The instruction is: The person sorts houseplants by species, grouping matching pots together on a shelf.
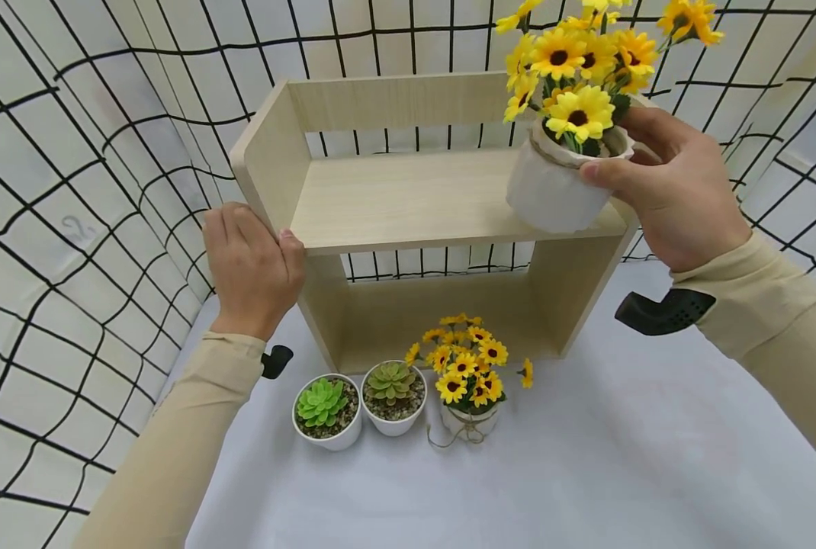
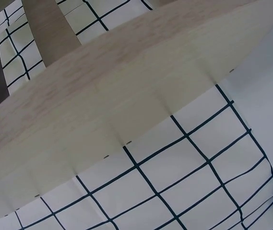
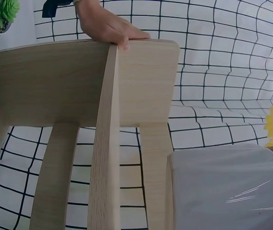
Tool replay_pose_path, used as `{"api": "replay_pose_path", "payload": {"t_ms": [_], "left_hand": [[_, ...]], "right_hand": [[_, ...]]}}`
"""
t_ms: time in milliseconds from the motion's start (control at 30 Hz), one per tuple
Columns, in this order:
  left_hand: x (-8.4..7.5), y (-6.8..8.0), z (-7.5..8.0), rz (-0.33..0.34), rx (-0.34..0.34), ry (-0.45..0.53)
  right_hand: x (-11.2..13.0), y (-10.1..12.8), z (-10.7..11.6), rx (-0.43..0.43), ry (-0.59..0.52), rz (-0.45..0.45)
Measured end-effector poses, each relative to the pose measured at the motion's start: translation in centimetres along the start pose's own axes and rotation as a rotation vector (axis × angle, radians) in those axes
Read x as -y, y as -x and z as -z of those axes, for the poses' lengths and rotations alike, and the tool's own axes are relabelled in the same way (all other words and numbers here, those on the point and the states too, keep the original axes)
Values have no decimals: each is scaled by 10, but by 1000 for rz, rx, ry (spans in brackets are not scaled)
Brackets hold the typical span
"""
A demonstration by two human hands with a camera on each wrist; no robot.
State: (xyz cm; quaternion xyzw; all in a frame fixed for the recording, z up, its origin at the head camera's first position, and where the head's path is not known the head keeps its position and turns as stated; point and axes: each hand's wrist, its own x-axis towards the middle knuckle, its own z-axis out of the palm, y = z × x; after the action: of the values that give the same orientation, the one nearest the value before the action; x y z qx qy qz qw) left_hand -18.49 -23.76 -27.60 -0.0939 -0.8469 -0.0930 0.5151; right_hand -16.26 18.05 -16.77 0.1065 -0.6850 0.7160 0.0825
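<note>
My right hand [image 1: 682,179] pinches the rim of a white pot of yellow sunflowers [image 1: 562,191], thumb at the front. The pot overlaps the right end of the upper board of a pale wooden two-tier shelf [image 1: 408,198]; in the right wrist view its wrapped side [image 3: 227,191] is close beside the wood. At the shelf's left side panel, my left hand [image 1: 253,267] holds the front edge, with the thumb toward the inside. That hand [image 3: 108,26] also shows at the panel in the right wrist view. A wooden panel [image 2: 126,91] fills much of the left wrist view.
In front of the shelf stand a bright green succulent [image 1: 320,402], a duller green succulent [image 1: 390,383] and a smaller potted sunflower bunch [image 1: 470,374] with a twine bow. They rest on a white cloth [image 1: 518,488]. Black wire mesh [image 1: 106,252] surrounds the back and sides.
</note>
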Motion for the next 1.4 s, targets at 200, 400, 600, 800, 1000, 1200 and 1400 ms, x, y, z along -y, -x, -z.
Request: {"api": "replay_pose_path", "payload": {"t_ms": [200,400,600,800,1000,1200,1400], "left_hand": [[0,-1,0,1,8,0],[-1,-3,-1,-2,0,6],[-2,-3,-2,-2,0,5],[-2,-2,-2,0,10,2],[0,-1,-1,12,13,6],[-1,0,1,26,22,12],[-2,-1,1,29,14,17]], "right_hand": [[-2,-14,-12,-11,56,-18],[-7,-28,-17,-42,109,-43],[-11,-38,-17,-80,237,-96],[-16,-47,-19,-111,322,-122],[-21,-54,-22,-117,285,-155],[-26,-61,-23,-105,174,-168],[-29,-71,-23,-112,108,-201]]}}
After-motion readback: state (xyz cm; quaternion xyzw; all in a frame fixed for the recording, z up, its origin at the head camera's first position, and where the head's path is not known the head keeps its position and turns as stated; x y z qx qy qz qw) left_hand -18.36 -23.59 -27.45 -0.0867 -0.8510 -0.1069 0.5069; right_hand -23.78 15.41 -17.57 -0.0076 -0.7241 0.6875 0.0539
